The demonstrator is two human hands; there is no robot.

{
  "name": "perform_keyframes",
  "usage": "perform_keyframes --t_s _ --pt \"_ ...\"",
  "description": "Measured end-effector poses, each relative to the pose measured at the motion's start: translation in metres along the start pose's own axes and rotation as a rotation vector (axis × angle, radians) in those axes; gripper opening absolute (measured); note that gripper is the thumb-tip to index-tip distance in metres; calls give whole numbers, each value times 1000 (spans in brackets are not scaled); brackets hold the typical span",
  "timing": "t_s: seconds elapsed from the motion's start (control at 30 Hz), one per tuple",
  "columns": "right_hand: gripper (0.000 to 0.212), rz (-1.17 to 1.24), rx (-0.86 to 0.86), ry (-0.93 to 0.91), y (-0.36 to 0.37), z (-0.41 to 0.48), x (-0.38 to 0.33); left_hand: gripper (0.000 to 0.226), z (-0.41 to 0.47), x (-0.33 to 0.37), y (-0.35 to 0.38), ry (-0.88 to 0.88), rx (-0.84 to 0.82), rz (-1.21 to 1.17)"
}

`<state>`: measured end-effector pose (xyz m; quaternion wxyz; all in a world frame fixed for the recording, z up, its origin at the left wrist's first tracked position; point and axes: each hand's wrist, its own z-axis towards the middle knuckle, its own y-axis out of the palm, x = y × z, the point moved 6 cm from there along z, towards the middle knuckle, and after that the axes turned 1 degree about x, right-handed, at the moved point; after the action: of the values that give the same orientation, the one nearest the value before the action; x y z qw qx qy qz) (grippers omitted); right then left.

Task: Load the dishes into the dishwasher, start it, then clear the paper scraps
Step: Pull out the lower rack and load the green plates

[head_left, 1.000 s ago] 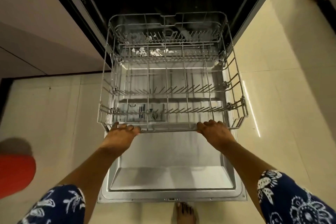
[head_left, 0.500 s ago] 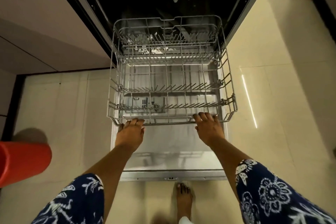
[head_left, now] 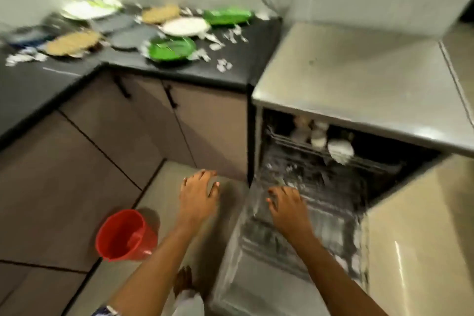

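Note:
The dishwasher (head_left: 359, 84) stands open at the right, its door (head_left: 256, 290) folded down. Its lower rack (head_left: 320, 218) is pulled out and blurred; the upper rack (head_left: 333, 146) holds a few cups. My right hand (head_left: 287, 209) hovers over the lower rack with fingers spread, holding nothing. My left hand (head_left: 198, 194) is off the rack, over the floor left of the door, fingers loose and empty. On the black counter (head_left: 179, 69) at the back lie several plates, among them a green plate (head_left: 171, 48) and a white plate (head_left: 186, 26), with white paper scraps (head_left: 224, 64) scattered around them.
A red bucket (head_left: 125, 235) stands on the floor by my left forearm. Grey cabinet doors (head_left: 205, 123) run under the counter. My foot (head_left: 183, 281) shows near the door's front corner. Pale floor tiles (head_left: 410, 238) lie right of the dishwasher.
Both hands have let go of the lower rack's front rail. The view has swung up and left, so the counter with the plates and scraps has come into sight.

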<state>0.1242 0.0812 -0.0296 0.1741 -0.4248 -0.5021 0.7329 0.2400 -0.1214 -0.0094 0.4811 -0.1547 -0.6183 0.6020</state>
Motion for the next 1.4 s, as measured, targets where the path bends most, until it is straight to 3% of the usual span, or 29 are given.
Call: perform_keyframes --t_s 0.2,0.37,0.47,0.6,0.7,0.83,1.0,1.07,1.2,1.4 --pt "25 26 46 -174 21 168 -142 32 139 -138 -119 -132 239 -11" --pt "30 5 -82 -131 65 297 -240 42 253 -242 -153 -220 91 40" --pt "43 -82 -56 -156 77 372 -280 50 321 -273 -151 -191 -40 64" --pt "55 -257 -137 -106 110 425 -284 62 395 -280 -126 -78 -151 59" --pt "49 -293 -61 -121 125 430 -276 61 423 -278 -100 -47 -188 23" --pt "34 -317 149 -215 109 445 -283 50 432 -280 -90 1 22 76" --pt "10 -92 278 -154 69 521 -277 46 462 -283 -112 -39 237 100" --pt "16 -77 220 -80 66 556 -269 44 484 -277 -119 -75 266 35" --pt "38 -141 -93 48 88 615 -250 46 537 -255 -117 -24 226 -48" --pt "23 90 -207 93 97 643 -237 41 571 -245 -106 -69 182 -174"
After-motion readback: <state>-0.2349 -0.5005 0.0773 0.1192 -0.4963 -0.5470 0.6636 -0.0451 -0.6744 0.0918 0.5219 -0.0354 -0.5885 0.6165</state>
